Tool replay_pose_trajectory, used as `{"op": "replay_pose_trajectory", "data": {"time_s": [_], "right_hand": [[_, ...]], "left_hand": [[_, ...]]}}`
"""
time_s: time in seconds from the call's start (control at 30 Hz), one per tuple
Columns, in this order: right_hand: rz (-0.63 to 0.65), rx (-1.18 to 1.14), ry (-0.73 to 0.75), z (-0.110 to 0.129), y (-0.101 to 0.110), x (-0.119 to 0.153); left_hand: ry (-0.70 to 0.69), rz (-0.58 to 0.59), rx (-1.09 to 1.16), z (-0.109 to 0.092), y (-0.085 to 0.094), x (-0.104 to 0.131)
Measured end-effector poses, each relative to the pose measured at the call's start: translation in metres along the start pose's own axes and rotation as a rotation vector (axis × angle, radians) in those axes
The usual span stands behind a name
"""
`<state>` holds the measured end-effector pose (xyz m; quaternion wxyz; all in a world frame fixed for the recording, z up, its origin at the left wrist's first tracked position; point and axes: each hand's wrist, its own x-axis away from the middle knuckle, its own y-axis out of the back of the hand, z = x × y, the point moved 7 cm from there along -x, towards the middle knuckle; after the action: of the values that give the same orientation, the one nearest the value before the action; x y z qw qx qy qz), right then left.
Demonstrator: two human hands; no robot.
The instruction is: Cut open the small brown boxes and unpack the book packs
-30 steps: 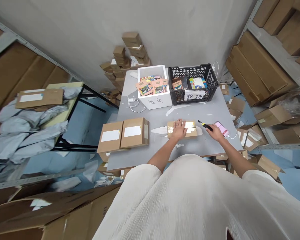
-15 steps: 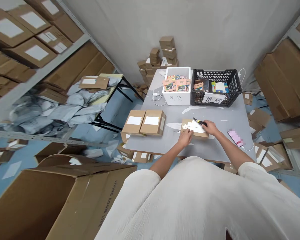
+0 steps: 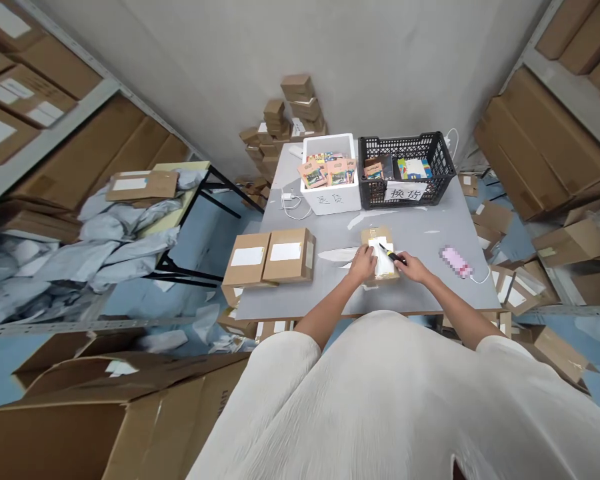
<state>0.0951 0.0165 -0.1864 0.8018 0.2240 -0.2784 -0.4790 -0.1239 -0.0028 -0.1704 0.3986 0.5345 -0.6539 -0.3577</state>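
Observation:
A small cardboard box [image 3: 379,235] with a white label lies on the grey table in front of me. My left hand [image 3: 363,263] grips its left side, fingers bent over the edge by the label. In my right hand [image 3: 411,266], closed around the handle, is a black and yellow utility knife [image 3: 394,256]. Its blade tip points up and left over the label; whether it touches the surface I cannot tell.
Two labelled boxes [image 3: 286,251] stand on the table's left part. At the back are a white foam bin [image 3: 333,200] and a black crate [image 3: 443,177], both holding colourful packs. A pink phone [image 3: 456,261] with a cable lies right. A large open carton [image 3: 180,413] stands at lower left.
The box has turned so that its long side now points away from me. My left hand has shifted to its left side, and the knife has come lower over the label. The view has swung right.

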Motion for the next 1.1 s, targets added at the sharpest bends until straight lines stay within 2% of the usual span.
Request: {"op": "replay_pose_trajectory", "data": {"time_s": [0.1, 0.33, 0.47, 0.57, 0.67, 0.77, 0.93, 1.0, 1.1], "right_hand": [[-0.022, -0.158, -0.039, -0.007, -0.003, 0.01], [-0.163, -0.246, -0.183, -0.035, 0.026, 0.017], [-0.209, -0.26, -0.223, -0.041, 0.036, 0.019], [-0.255, -0.292, -0.273, -0.047, 0.038, 0.018], [-0.287, -0.389, -0.29, -0.047, 0.036, 0.014], [-0.213, -0.528, -0.278, -0.038, 0.023, 0.01], [0.023, -0.675, -0.306, -0.018, -0.004, 0.018], [0.082, -0.661, -0.324, -0.017, -0.007, 0.023], [0.093, -0.592, -0.341, -0.023, 0.001, 0.027]], "left_hand": [[0.073, 0.0, -0.052, -0.008, 0.001, -0.011], [0.136, 0.053, -0.085, -0.053, -0.02, -0.021], [0.038, 0.102, -0.115, -0.064, -0.029, -0.02], [-0.101, 0.193, -0.142, -0.058, -0.03, -0.014], [-0.249, 0.237, -0.179, -0.048, -0.024, -0.008], [-0.303, 0.222, -0.171, -0.039, -0.016, -0.004], [-0.282, 0.193, -0.172, -0.037, -0.014, 0.001], [-0.289, 0.188, -0.177, -0.038, -0.016, 0.004], [-0.281, 0.177, -0.164, -0.038, -0.019, 0.004]]}}
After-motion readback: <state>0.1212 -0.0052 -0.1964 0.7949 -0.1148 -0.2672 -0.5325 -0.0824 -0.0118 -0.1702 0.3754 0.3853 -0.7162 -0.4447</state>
